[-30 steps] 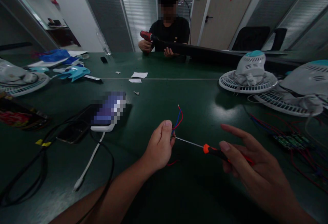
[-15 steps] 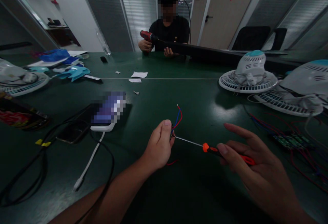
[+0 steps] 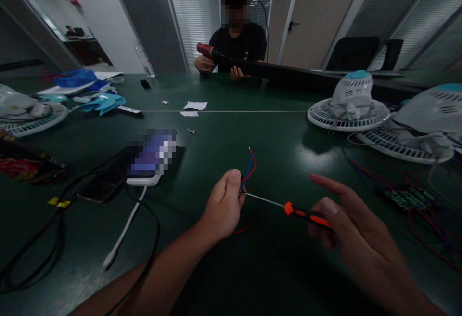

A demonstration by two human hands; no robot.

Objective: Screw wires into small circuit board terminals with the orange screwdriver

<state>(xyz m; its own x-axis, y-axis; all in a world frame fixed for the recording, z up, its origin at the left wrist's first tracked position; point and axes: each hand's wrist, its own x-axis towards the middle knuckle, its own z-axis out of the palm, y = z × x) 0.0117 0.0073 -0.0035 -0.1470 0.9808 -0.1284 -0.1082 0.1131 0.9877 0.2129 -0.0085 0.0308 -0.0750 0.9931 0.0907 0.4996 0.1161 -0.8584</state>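
Observation:
My left hand (image 3: 224, 205) is closed in a pinch on a small part with red and blue wires (image 3: 250, 164) that stick up from my fingertips. My right hand (image 3: 355, 231) holds the orange-handled screwdriver (image 3: 301, 213) between thumb and fingers, with the index finger stretched out. The thin metal shaft points left and its tip meets the small part at my left fingertips. Both hands hover just above the dark green table (image 3: 281, 142).
A phone (image 3: 149, 157) on a white charger cable and black cables lie at the left. White fan parts (image 3: 350, 101) and a circuit board (image 3: 406, 196) with red wires lie at the right. A person across the table holds a red power drill (image 3: 206, 50).
My right-hand fingers have shifted along the screwdriver handle, turning it between them. The left hand and the wires have stayed in place.

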